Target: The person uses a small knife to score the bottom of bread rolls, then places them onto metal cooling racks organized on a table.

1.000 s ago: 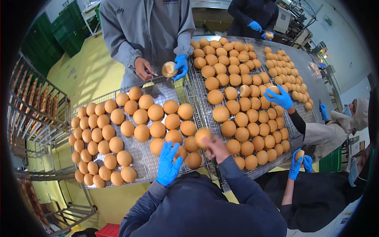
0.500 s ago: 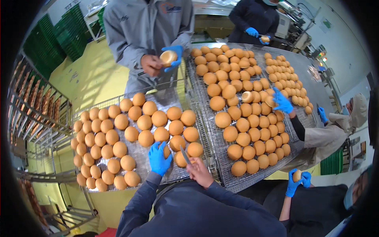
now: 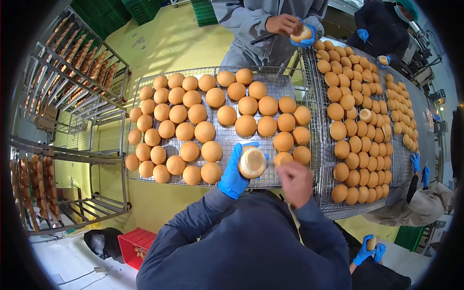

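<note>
My left hand [image 3: 232,178], in a blue glove, is closed around a round bun [image 3: 253,163] whose pale, flat underside faces up. To its right, my bare right hand [image 3: 296,183] is curled and smeared by motion above the tray's near edge. The knife it held a moment ago is barely a faint streak now. Below my hands lies a wire rack tray [image 3: 220,155] bearing many golden-brown buns [image 3: 245,125] with their domes up. One bun [image 3: 283,159] sits partly behind my right hand.
A second wire tray [image 3: 325,159] full of buns stands at the right. Across the table, a person in grey holds a bun [image 3: 301,33] and a knife. Other gloved co-workers work at the right. Rack trolleys [image 3: 79,104] stand left; a red crate [image 3: 133,246] sits on the floor.
My left hand has lifted a bun off the tray and holds it underside up. My right hand has moved slightly away from it. The view has swung, shifting everything across the picture.
</note>
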